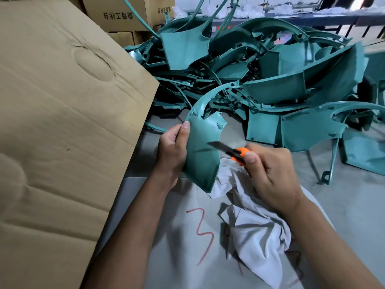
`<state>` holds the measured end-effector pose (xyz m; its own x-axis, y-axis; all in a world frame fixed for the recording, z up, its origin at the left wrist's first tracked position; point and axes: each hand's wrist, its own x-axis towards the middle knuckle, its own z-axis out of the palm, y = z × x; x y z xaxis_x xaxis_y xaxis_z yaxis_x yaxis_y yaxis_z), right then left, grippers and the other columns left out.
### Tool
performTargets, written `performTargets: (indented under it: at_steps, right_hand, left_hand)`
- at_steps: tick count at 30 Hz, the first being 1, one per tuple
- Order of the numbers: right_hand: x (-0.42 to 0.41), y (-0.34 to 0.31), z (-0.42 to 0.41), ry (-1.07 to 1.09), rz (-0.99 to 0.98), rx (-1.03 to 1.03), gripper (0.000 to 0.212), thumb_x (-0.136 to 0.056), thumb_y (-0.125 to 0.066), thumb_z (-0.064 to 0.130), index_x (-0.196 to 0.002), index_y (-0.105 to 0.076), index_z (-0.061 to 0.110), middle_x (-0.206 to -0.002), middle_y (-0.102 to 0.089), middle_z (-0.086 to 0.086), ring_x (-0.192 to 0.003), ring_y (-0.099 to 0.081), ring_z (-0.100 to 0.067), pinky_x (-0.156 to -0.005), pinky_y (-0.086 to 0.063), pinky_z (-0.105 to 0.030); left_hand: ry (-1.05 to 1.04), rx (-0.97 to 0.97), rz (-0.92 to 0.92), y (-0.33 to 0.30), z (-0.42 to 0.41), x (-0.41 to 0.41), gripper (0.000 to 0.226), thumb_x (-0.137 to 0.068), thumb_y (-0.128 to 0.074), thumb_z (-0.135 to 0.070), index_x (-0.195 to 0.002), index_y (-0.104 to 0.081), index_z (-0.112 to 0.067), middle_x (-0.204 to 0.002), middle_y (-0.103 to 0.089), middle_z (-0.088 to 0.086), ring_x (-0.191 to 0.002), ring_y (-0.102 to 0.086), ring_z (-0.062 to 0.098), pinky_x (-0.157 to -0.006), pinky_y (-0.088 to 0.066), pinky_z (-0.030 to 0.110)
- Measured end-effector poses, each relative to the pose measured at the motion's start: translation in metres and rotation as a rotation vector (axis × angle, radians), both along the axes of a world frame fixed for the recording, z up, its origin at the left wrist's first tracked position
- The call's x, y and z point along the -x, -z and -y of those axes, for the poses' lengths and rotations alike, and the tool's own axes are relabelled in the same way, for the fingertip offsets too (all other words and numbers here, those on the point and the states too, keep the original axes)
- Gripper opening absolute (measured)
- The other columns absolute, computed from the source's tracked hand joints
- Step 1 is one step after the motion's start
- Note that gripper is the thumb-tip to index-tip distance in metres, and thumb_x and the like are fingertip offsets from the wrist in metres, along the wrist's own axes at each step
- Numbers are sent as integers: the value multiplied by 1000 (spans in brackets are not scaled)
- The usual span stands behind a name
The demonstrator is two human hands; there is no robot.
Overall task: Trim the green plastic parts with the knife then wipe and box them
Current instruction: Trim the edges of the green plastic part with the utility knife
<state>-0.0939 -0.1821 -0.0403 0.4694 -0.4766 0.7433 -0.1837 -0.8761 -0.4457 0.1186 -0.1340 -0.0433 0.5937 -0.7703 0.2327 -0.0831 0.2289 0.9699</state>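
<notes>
We hold a green plastic part [203,149] upright in our left hand [173,151], thumb pressed along its left edge and fingers curled round behind it; its thin curved arm arches up and to the right. Our right hand [268,172] grips an orange utility knife [229,151], fingers wrapped round the handle, the dark blade lying against the part's right edge about halfway up. Just below the part and under our right hand lies a crumpled white cloth [256,232], resting on a pale surface [177,236] marked with red strokes, near its far edge. Beyond it, on the grey floor [354,205], a heap of green parts [260,69] spreads wide. A large cardboard flap [62,122] fills the left side, with printed cartons [116,13] stacked behind.
</notes>
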Motion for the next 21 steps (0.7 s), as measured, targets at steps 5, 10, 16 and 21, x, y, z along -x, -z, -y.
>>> performTargets:
  at_steps: [5,10,16,21]
  right_hand:
    - [1,1,7,187,47,0,48,-111,-29,52,-67,-38,37,-51,-35,13,-44,-40,-6,-45,-33,-28]
    - [6,3,6,81,58,-33,53,-112,-30,51,-67,-45,26,-54,-42,7,-46,-42,-9,-46,-30,-27]
    - [-3,3,2,49,8,2,43,-111,-30,53,-69,-32,42,-53,-32,12,-45,-38,-9,-47,-25,-27]
    - [9,6,13,305,56,-75,65,-111,-31,49,-64,-48,7,-51,-45,-9,-46,-45,-30,-47,-37,-47]
  left_hand:
    - [27,-27,16,2,-2,-3,57,-96,-52,-49,-93,-58,8,-75,-57,10,-69,-50,19,-58,-39,29]
    - [19,-19,6,-1,-2,2,61,-96,-52,-47,-96,-54,14,-78,-55,13,-71,-47,21,-61,-37,33]
    - [26,-25,-10,0,-2,1,58,-95,-51,-47,-97,-59,10,-77,-57,12,-71,-51,20,-61,-41,32]
    - [31,-32,11,0,-3,1,54,-98,-52,-45,-91,-57,9,-70,-54,7,-64,-48,16,-53,-37,27]
